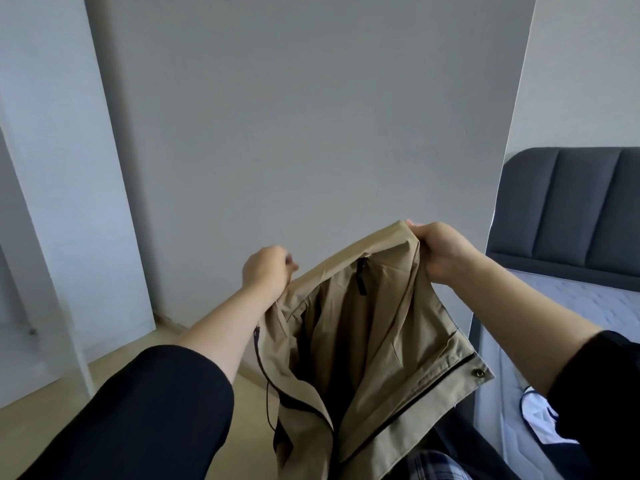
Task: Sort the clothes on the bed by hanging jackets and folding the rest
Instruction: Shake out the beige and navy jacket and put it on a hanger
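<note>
**Khaki jacket held open by both hands, beside the bed**

The person stands in front of a plain grey wall (pixel 311 116) and holds a khaki jacket (pixel 374 341) in the air with both hands. The left hand (pixel 266 271) grips the upper edge of the jacket on its left side, with the fingers curled around the cloth. The right hand (pixel 440 251) pinches the upper edge on the other side, and it is higher than the left one. So the top edge goes up in a slope from left to right between the two hands.

The jacket hangs down from this edge, its long axis almost vertical, and its open inner side faces the person. A small black loop (pixel 362 275) shows inside, below the top edge and nearer to the right hand. The front zipper is open and a thin dark cord (pixel 268 393) hangs at the left side.

The bed (pixel 588 306) is to the right, close to the right arm, with a white and dark garment (pixel 536 420) lying on it. A white cupboard door (pixel 69 202) is to the left, on the side of the left hand.

No hanger is visible. I think the jacket must be hung next, and the open neck between the hands is where a hanger would enter.
</note>
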`<state>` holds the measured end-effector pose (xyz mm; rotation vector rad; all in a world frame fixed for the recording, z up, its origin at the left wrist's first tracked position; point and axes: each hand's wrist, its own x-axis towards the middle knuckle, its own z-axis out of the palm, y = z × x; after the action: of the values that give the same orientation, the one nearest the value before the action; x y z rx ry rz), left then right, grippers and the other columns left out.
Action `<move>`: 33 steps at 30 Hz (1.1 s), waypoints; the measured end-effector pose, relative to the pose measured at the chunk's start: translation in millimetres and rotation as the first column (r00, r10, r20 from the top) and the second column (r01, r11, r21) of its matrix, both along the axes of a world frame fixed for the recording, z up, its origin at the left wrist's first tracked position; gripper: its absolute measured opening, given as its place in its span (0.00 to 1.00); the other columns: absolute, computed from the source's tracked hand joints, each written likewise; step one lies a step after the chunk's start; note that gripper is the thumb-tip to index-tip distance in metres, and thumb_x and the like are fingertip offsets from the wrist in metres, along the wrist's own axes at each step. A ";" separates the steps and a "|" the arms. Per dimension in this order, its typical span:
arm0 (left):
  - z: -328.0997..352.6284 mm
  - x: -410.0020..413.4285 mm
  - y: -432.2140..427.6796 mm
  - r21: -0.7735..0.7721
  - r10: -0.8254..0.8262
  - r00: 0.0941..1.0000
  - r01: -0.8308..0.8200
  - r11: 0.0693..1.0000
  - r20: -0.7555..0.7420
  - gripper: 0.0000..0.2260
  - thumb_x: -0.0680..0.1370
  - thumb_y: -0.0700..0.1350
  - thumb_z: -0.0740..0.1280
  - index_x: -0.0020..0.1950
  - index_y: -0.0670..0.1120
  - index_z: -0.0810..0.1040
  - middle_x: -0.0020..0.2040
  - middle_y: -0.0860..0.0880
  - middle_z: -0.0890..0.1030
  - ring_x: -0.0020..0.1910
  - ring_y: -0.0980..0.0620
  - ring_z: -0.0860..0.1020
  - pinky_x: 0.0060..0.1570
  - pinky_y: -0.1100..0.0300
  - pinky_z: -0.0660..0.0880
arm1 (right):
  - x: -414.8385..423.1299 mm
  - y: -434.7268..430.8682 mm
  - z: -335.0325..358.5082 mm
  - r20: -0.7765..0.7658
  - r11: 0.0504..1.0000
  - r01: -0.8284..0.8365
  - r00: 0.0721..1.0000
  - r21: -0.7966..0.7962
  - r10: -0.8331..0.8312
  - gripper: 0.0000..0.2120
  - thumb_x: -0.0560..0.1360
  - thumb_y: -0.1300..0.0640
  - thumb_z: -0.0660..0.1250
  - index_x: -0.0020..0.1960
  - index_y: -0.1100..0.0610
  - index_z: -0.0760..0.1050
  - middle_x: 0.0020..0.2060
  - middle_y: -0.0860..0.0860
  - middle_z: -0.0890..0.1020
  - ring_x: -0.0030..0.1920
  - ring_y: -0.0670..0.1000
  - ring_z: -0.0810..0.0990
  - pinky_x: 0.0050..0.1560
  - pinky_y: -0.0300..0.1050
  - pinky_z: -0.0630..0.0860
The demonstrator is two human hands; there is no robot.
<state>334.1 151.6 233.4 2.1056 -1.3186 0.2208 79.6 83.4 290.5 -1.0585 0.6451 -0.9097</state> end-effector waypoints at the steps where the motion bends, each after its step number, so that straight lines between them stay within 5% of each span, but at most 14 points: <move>1: 4.4 -8.8 2.1 -0.210 -0.039 0.999 0.046 0.977 0.037 0.10 0.78 0.48 0.65 0.40 0.46 0.78 0.33 0.50 0.77 0.34 0.49 0.74 0.33 0.60 0.65 | 0.7 0.3 -0.6 0.010 1.000 0.007 1.000 -0.006 -0.007 0.12 0.81 0.58 0.57 0.41 0.59 0.74 0.31 0.54 0.81 0.31 0.52 0.82 0.34 0.43 0.80; 3: 15.7 -27.3 10.0 -0.519 -0.242 0.959 0.282 0.807 0.144 0.14 0.79 0.52 0.62 0.36 0.46 0.72 0.27 0.53 0.71 0.27 0.54 0.69 0.28 0.61 0.62 | 1.4 0.5 -0.3 0.026 1.000 0.028 0.999 -0.004 -0.028 0.13 0.82 0.58 0.57 0.41 0.59 0.73 0.30 0.54 0.81 0.31 0.52 0.82 0.33 0.43 0.79; 4: 20.8 -35.7 13.4 -0.501 -0.329 0.907 0.420 0.757 0.263 0.15 0.77 0.56 0.61 0.37 0.48 0.72 0.27 0.54 0.70 0.27 0.57 0.68 0.27 0.64 0.61 | 1.8 1.0 0.2 0.026 0.999 0.037 0.999 -0.001 -0.037 0.13 0.82 0.57 0.57 0.41 0.59 0.73 0.31 0.54 0.81 0.31 0.52 0.82 0.34 0.44 0.78; 6: 23.9 -53.5 15.2 -0.203 -0.436 0.771 0.572 0.795 0.464 0.18 0.72 0.66 0.62 0.43 0.51 0.72 0.34 0.58 0.72 0.31 0.59 0.69 0.30 0.67 0.62 | 4.7 2.5 1.0 0.030 0.999 0.040 0.999 0.007 -0.040 0.13 0.82 0.57 0.57 0.41 0.59 0.73 0.31 0.55 0.80 0.32 0.53 0.82 0.36 0.46 0.78; 8: 18.1 -61.1 11.0 0.089 -0.481 0.711 0.513 0.854 0.512 0.18 0.70 0.64 0.66 0.48 0.51 0.70 0.36 0.58 0.71 0.37 0.55 0.73 0.32 0.62 0.63 | 8.4 7.0 0.3 0.052 1.000 -0.003 0.999 0.011 0.002 0.14 0.82 0.57 0.57 0.41 0.60 0.73 0.30 0.56 0.81 0.31 0.53 0.82 0.34 0.46 0.80; 10: 16.3 -58.8 3.1 0.079 -0.492 0.821 0.492 0.867 0.290 0.04 0.73 0.49 0.67 0.45 0.52 0.73 0.34 0.58 0.72 0.38 0.50 0.76 0.31 0.62 0.64 | 8.3 9.5 -2.2 0.056 0.998 -0.059 0.997 0.007 0.058 0.15 0.82 0.57 0.56 0.40 0.61 0.74 0.31 0.56 0.82 0.31 0.54 0.83 0.33 0.47 0.81; 14: 23.0 -53.6 -10.0 -0.086 -0.497 0.855 0.490 0.868 -0.148 0.16 0.75 0.39 0.62 0.27 0.47 0.70 0.21 0.57 0.70 0.26 0.55 0.69 0.24 0.68 0.61 | -2.6 3.9 -14.0 -0.155 0.998 0.034 0.987 -0.046 -0.041 0.11 0.81 0.58 0.60 0.52 0.64 0.77 0.43 0.58 0.83 0.43 0.55 0.82 0.47 0.48 0.79; 16: 29.6 -60.1 -13.4 -0.082 -0.508 0.841 0.502 0.861 -0.187 0.16 0.76 0.41 0.65 0.27 0.46 0.68 0.20 0.56 0.67 0.24 0.56 0.64 0.22 0.67 0.58 | -4.8 -2.1 -30.1 -0.263 0.979 0.178 0.944 -0.097 -0.198 0.12 0.78 0.58 0.65 0.57 0.65 0.77 0.49 0.59 0.81 0.47 0.56 0.80 0.52 0.50 0.77; 18: 33.9 -63.0 -17.1 -0.081 -0.478 0.859 0.471 0.878 -0.182 0.14 0.75 0.40 0.64 0.28 0.45 0.71 0.23 0.54 0.68 0.26 0.53 0.66 0.24 0.63 0.59 | -4.2 -0.6 -49.6 -0.363 0.963 0.214 0.895 -0.162 -0.259 0.11 0.76 0.54 0.69 0.50 0.62 0.78 0.43 0.56 0.80 0.43 0.54 0.78 0.46 0.47 0.76; 22: 37.1 -55.3 -17.4 -0.172 -0.384 0.881 0.347 0.922 -0.277 0.17 0.73 0.37 0.61 0.25 0.48 0.74 0.20 0.52 0.70 0.23 0.53 0.67 0.18 0.68 0.59 | -7.2 0.7 -79.3 -0.513 0.991 0.097 0.848 -0.094 -0.132 0.18 0.77 0.53 0.68 0.59 0.66 0.76 0.49 0.56 0.80 0.48 0.53 0.78 0.48 0.47 0.77; 25: 40.3 -47.0 -11.7 -0.195 -0.360 0.848 0.306 0.932 -0.388 0.14 0.74 0.37 0.62 0.28 0.47 0.74 0.24 0.51 0.70 0.26 0.51 0.67 0.23 0.66 0.61 | -11.0 -2.1 -79.5 -0.387 0.998 -0.014 0.921 0.066 0.039 0.14 0.80 0.54 0.62 0.59 0.63 0.77 0.54 0.57 0.82 0.51 0.54 0.80 0.49 0.49 0.76; 27: 46.8 -36.1 -3.6 -0.135 -0.425 0.774 0.412 0.901 -0.469 0.12 0.75 0.37 0.64 0.32 0.45 0.77 0.30 0.48 0.75 0.31 0.50 0.71 0.31 0.65 0.64 | -12.9 -7.1 -71.7 -0.214 0.987 0.019 0.977 0.158 0.015 0.13 0.80 0.53 0.61 0.54 0.61 0.78 0.46 0.57 0.84 0.47 0.55 0.82 0.47 0.50 0.77; 30: 57.3 -26.4 10.8 0.014 -0.515 0.594 0.664 0.748 -0.618 0.09 0.76 0.43 0.70 0.35 0.46 0.81 0.34 0.50 0.82 0.32 0.54 0.80 0.33 0.66 0.74 | -8.0 -12.6 -65.8 -0.468 0.956 0.237 0.835 -0.171 -0.290 0.12 0.76 0.54 0.69 0.48 0.64 0.79 0.39 0.57 0.81 0.42 0.55 0.79 0.45 0.46 0.76; 33: 60.1 -27.9 10.4 0.029 -0.496 0.630 0.635 0.772 -0.597 0.16 0.75 0.51 0.69 0.48 0.38 0.81 0.43 0.44 0.83 0.42 0.49 0.81 0.48 0.56 0.77 | 6.8 -2.0 -68.9 -0.459 0.690 0.182 0.624 -0.701 -0.632 0.07 0.76 0.57 0.66 0.43 0.60 0.77 0.41 0.54 0.80 0.44 0.51 0.75 0.44 0.41 0.68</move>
<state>306.1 162.0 293.5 1.5975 -1.5937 -0.8201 86.4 81.3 221.6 -1.9203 1.3382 -1.1931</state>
